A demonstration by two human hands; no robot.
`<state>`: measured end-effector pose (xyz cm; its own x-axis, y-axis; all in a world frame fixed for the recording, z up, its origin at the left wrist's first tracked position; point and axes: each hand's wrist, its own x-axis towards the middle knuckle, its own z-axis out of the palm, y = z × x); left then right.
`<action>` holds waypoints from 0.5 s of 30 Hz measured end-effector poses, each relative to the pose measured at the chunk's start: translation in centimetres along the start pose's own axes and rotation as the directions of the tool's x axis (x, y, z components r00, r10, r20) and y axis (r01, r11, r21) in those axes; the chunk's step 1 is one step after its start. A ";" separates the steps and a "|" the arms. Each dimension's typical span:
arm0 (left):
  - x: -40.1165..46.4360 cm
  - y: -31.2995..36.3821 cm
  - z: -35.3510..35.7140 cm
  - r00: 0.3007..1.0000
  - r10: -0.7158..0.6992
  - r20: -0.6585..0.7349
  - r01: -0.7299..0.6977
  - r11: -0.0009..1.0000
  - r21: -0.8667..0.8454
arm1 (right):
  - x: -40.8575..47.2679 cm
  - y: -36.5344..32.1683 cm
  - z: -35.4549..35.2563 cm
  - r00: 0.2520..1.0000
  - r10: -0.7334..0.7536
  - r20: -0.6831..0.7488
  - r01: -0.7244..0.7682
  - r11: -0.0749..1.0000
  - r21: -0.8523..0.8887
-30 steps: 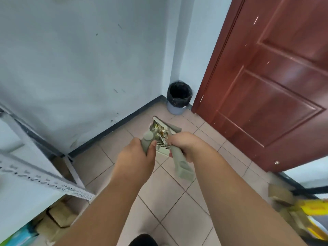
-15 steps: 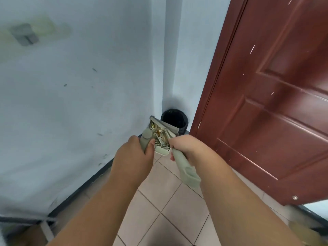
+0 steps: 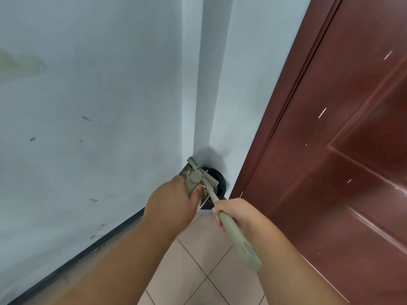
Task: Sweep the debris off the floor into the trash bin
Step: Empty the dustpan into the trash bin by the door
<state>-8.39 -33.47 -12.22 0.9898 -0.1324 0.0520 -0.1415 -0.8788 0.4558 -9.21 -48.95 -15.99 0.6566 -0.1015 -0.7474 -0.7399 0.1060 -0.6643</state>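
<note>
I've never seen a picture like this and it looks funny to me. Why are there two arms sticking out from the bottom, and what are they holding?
The camera sits on a person's head and looks down, so you see their own arms, just as you see yours. There is only this one view. The left hand grips the handle of a grey-green dustpan, and you can see bits of swept-up debris inside it. The right hand holds the long handle of a small brush of the same colour, whose far end reaches up to the dustpan. Just behind the dustpan stands a trash bin with a black bag in it, tucked in the corner between the pale wall and a dark red door. Below is a tiled floor. It looks as if the debris is about to be tipped into the bin.
</note>
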 end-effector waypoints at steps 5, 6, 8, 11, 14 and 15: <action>3.1 3.5 1.7 0.996 0.062 0.064 -0.069 0.991 0.113 | 3.0 0.0 -2.5 0.997 0.071 0.023 -0.071 0.997 0.018; 3.5 4.1 2.1 0.994 0.074 0.081 -0.085 0.987 0.138 | 3.5 0.2 -2.9 0.996 0.088 0.017 -0.089 0.996 0.013; 4.5 5.2 2.8 0.991 0.092 0.098 -0.107 0.980 0.166 | 4.2 0.7 -3.7 0.993 0.118 0.017 -0.119 0.993 0.027; 5.4 6.5 3.5 0.990 0.102 0.097 -0.116 0.981 0.154 | 4.8 1.4 -4.7 0.987 0.160 0.025 -0.161 0.984 0.076; 5.7 7.5 3.8 0.992 0.090 0.092 -0.104 0.981 0.164 | 4.7 1.8 -5.2 0.986 0.161 0.049 -0.165 0.980 0.110; 5.8 7.7 3.8 0.992 0.085 0.092 -0.099 0.982 0.159 | 4.5 1.8 -5.3 0.987 0.151 0.052 -0.156 0.982 0.108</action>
<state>-3.84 -42.73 -11.78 0.9687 -0.2479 0.0086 -0.2390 -0.9232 0.3009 -8.40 -54.44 -20.55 0.5442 -0.0328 -0.8383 -0.8128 0.2267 -0.5366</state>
